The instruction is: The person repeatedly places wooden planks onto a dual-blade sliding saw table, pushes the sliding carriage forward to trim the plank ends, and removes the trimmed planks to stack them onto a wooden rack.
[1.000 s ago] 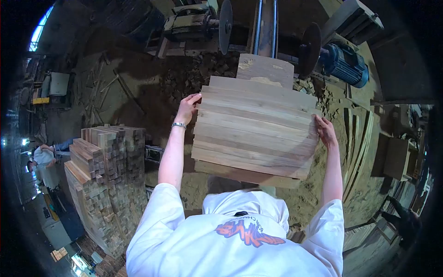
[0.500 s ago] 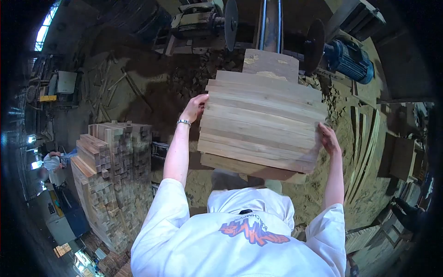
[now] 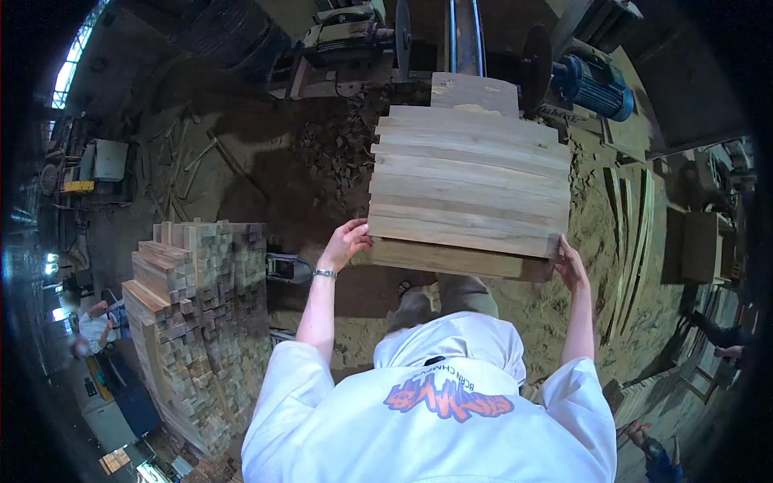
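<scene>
A layer of pale wooden boards [image 3: 471, 181] lies side by side in front of me, with uneven ends on the left. My left hand [image 3: 348, 241], a metal watch at its wrist, has its fingers closed at the left end of the nearest boards. At the near right corner, my right hand [image 3: 570, 264] grips the ends of the boards. A lower board [image 3: 459, 259] shows beneath the near edge of the layer. Beyond the far edge is a worn wooden panel [image 3: 475, 92].
Two circular saw blades [image 3: 403, 39] [image 3: 537, 68] flank metal rails [image 3: 465, 40]; a blue motor [image 3: 596, 87] adjoins the right one. A tall stack of wood pieces [image 3: 201, 322] stands left. Long strips [image 3: 632, 241] lie right. Other people [image 3: 97, 328] [image 3: 660, 460] are at both sides.
Both my hands have moved nearer my body along the boards' ends, the left one further. The boards sit higher in view. Another person has come into view at the lower right.
</scene>
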`<act>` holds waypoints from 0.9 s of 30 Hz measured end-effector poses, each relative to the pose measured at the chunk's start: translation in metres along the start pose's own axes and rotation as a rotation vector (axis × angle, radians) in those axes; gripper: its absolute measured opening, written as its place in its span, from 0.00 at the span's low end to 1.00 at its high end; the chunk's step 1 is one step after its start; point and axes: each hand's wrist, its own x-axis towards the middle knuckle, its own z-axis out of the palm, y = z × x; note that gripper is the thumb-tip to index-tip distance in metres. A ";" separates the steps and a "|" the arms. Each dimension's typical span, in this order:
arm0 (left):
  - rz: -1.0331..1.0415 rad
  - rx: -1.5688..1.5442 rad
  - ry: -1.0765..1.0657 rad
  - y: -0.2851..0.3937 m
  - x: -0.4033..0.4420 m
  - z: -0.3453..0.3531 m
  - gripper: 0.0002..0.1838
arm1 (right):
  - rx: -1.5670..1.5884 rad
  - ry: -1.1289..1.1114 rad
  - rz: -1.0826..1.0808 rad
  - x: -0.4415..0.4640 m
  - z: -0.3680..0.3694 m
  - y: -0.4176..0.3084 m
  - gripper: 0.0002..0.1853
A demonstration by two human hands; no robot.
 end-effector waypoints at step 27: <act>0.844 1.661 0.356 0.098 0.275 0.276 0.28 | -1.009 0.473 -1.192 -0.001 0.250 -0.029 0.32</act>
